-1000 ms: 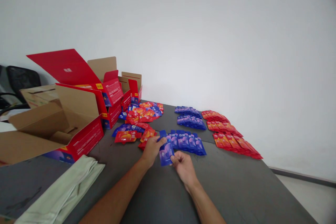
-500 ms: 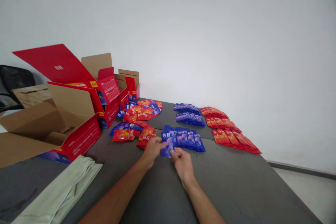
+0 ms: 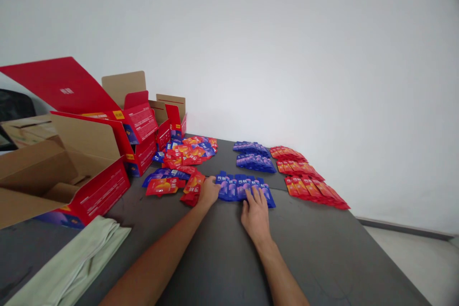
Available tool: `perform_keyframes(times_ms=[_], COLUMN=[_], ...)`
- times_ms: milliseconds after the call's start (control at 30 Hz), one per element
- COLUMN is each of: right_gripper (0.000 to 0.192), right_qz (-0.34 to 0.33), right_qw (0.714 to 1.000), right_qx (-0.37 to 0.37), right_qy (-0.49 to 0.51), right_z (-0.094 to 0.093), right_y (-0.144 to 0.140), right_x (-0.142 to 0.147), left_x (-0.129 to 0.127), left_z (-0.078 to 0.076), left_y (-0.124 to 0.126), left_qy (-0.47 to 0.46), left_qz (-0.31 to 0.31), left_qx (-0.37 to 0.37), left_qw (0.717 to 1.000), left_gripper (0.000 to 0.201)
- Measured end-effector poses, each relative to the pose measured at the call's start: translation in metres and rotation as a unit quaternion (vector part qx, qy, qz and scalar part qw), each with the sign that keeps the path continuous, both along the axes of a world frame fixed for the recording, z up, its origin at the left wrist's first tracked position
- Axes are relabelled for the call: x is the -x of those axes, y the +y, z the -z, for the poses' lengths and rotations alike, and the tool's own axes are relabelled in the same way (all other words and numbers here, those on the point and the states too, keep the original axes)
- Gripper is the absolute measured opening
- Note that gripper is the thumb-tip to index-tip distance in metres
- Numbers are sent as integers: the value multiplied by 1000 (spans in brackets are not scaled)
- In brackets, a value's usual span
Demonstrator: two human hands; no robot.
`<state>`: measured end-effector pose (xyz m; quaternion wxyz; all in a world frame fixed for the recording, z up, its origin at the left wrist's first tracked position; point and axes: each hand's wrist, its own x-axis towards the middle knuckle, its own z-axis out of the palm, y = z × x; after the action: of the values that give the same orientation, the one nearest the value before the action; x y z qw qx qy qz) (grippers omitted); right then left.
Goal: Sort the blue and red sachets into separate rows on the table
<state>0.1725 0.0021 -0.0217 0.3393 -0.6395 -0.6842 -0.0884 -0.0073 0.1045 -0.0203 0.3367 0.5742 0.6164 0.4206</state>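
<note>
Hands flat on the dark bench, left hand and right hand with fingers spread, gripping nothing, pressing the near row of blue sachets, which look light, floppy, slick, best pinched by an edge; red sachets beyond.

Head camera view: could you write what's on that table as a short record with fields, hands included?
Surface: dark grey table
Left hand: laid flat on the left end of the near row of blue foil sachets
Right hand: palm down, fingers spread on the same row
Sorted rows: more blue sachets behind; red foil sachets at right
Unsorted: mixed pile of red and blue sachets
Boxes: open red cardboard cartons at left
Cloth: pale green folded fabric, near left
</note>
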Motion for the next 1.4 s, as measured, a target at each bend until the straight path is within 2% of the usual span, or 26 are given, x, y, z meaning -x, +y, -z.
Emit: perform_keyframes(times_ms=[167,267,333,467,600,833,1067,1200,1400], right_gripper=[50,52,53,54,54,54,55,51,47], right_qz=[47,51,50,44,45,46,44,18,-76], right_qw=[990,986,985,985,985,984,989,993,991], right_qx=[121,148,152,155,154,164,131,98,80], right_qy=[-52,-62,-64,-61,-60,-55,-56,-64,-74], right_z=[3,3,4,5,3,0,-3,-8,-19], right_y=[-3,-4,-4,-4,-5,-5,-5,-10,-8], right_x=[1,4,4,4,5,8,13,28,71], left_x=[-7,-8,-8,-7,-10,-15,-8,9,51], left_z=[1,-3,-5,-4,2,3,-1,-4,-10], left_y=[-11,-19,-24,-33,-39,-40,-48,-49,-44], left_qy=[115,262,317,323,338,337,316,318,327], left_qz=[22,46,59,136,169,156,145,122,80], left_qx=[-35,-76,-113,-182,-181,-165,-176,-195,-209], left_qw=[993,961,940,919,908,914,921,920,918], left_gripper=[21,26,32,37,41,41,42,41,34])
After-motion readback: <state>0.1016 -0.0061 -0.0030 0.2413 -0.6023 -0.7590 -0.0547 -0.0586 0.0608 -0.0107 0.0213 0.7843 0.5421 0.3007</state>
